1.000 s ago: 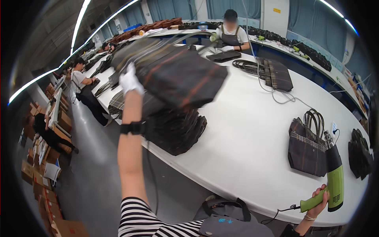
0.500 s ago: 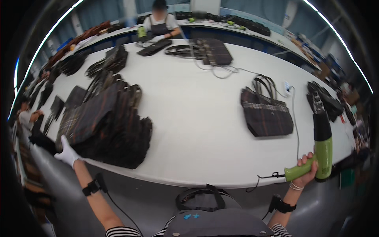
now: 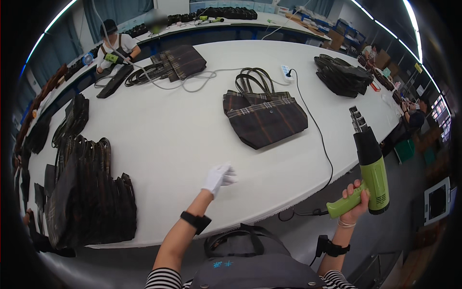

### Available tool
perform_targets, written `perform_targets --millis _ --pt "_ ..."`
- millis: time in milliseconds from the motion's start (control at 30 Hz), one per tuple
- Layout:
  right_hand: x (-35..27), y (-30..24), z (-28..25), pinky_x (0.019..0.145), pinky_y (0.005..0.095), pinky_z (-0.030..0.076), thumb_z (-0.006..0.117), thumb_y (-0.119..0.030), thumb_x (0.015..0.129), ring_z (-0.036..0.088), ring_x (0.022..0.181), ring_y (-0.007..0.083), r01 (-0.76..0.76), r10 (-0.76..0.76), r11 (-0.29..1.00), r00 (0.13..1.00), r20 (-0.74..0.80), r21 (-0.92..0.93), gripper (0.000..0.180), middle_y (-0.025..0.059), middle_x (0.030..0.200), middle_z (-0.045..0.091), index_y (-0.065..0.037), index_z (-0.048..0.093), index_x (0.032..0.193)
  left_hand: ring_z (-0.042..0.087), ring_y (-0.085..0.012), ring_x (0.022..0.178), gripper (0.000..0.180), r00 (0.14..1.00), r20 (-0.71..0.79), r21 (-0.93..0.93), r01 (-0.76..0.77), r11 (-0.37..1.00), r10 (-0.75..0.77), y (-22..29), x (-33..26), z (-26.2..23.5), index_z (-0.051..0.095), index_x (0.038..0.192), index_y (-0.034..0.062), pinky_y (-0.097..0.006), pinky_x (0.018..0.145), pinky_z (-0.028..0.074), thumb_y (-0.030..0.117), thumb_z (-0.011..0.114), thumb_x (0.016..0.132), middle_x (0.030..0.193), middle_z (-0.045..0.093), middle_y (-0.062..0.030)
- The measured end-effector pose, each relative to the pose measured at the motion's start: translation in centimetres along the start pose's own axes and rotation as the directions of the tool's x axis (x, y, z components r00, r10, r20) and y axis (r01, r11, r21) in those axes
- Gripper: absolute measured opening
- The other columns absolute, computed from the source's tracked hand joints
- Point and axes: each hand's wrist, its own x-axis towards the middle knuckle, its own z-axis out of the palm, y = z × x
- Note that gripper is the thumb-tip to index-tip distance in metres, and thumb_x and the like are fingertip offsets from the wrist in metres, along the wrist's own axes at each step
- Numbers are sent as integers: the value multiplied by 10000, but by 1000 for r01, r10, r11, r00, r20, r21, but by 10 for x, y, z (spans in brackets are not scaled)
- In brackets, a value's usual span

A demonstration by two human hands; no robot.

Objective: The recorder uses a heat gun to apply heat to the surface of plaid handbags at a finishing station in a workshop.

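Observation:
A green and black heat gun is gripped by its handle in my right hand, its metal nozzle tilted up beyond the table's right front edge. My left hand, in a white glove, hovers over or rests on the white table, holding nothing, with its fingers stretched out to the right. Beyond it stands a dark plaid tote bag with two raised handles, not touched by either hand.
A stack of plaid bags fills the left front. More bags lie at the far side and far right. A black cord runs from a white power strip. A co-worker sits across the table.
My left hand has left the bag stack and moved right to the table's middle. The heat gun stays in my right hand. The view has turned right.

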Motion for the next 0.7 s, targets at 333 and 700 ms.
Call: perform_targets --millis 333,700 --pt "-38 -59 -73 612 282 442 524 -116 852 472 733 153 30 -64 986 977 -205 -166 449 97 976 472 -45 357 1263 650 -375 773 629 922 -262 -429 154 890 -286 1 183 102 420 1199 6 -441 612 551 484 599 832 1050 573 -231" --pt "-10 -60 -95 600 278 476 505 -122 858 516 741 163 -128 79 960 977 -197 -250 419 111 975 476 -10 379 1241 634 -249 739 371 824 -563 -266 -252 930 62 -32 83 -24 509 1116 67 -398 557 555 297 619 846 909 610 -105"
